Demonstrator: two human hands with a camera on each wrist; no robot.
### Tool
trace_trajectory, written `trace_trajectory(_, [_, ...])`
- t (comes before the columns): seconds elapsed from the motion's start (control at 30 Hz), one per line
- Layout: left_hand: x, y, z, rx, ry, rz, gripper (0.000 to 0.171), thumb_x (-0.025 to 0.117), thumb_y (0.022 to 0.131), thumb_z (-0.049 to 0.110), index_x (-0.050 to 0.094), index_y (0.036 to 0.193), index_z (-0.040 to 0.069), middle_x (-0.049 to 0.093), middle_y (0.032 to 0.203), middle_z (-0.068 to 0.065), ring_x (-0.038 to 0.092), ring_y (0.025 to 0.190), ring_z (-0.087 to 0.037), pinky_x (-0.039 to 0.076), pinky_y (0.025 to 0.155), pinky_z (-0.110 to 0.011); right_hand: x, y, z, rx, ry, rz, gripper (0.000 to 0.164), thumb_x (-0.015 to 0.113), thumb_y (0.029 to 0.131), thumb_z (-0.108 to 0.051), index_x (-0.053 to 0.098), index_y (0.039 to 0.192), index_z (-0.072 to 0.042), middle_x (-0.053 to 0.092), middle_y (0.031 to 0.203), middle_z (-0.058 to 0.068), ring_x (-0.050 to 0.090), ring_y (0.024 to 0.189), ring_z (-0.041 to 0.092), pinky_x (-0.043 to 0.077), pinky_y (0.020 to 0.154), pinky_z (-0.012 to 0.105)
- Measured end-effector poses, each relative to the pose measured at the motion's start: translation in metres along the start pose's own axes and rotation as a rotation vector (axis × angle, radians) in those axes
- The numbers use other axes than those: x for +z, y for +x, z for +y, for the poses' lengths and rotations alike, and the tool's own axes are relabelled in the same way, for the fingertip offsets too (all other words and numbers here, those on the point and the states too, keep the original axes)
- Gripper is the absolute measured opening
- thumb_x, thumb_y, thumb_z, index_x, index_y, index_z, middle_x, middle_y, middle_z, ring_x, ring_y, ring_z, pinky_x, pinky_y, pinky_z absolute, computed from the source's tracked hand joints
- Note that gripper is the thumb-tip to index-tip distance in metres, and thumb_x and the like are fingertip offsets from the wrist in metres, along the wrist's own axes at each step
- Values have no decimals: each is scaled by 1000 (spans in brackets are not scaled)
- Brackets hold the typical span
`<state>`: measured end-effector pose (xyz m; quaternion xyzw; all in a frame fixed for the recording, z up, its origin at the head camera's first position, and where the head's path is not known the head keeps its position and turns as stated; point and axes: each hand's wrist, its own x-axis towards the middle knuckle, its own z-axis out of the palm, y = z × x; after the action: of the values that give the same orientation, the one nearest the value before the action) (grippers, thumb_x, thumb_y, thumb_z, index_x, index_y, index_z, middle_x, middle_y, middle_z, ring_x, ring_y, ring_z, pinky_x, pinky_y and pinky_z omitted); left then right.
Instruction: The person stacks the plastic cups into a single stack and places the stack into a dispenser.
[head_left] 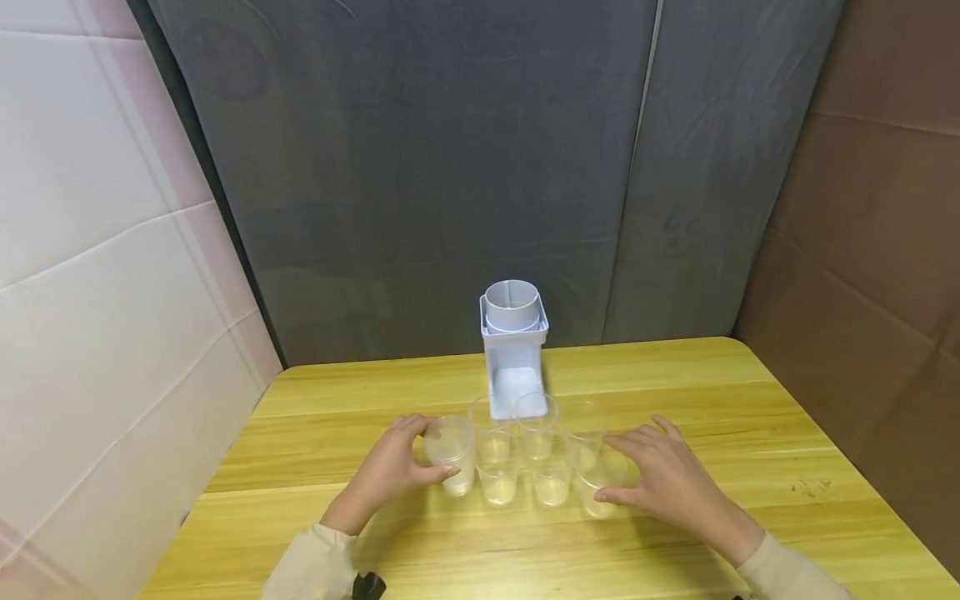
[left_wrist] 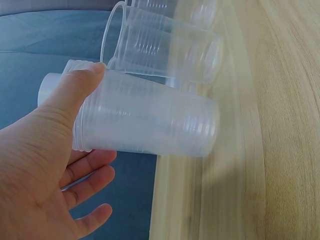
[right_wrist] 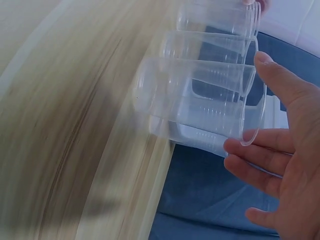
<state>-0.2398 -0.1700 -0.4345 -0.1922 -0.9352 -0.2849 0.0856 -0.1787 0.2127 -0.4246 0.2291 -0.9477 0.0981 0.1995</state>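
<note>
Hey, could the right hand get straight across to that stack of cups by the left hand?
Probably not straight across: other clear cups stand between the right hand and the stack, which the left hand appears to hold.

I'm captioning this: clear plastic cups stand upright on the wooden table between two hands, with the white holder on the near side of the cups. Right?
Not quite: the head view shows the white holder on the far side of the clear plastic cups. The rest holds: upright cups on the wooden table, between the left hand and the right hand.
</note>
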Motion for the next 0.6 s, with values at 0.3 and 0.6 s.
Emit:
trace_trajectory(0.3, [0,1,1,-4,0,-5,67,89,68,41,65,122,10,68,118,-4,61,113,-25,52,96,-44,-7,-1,4,-4,18,16,72,74,72,-66,71,117,-11,76,111,3,69,103,23,35,108,61])
trace_trajectory(0.6, [1,2,4,2,0,-4,67,90,67,40,66,121,8,68,117,-4,61,111,-23,52,96,-43,-16,2,6,-18,27,48,70,75,71,-65,73,115,-11,76,108,4,69,101,24,37,106,62])
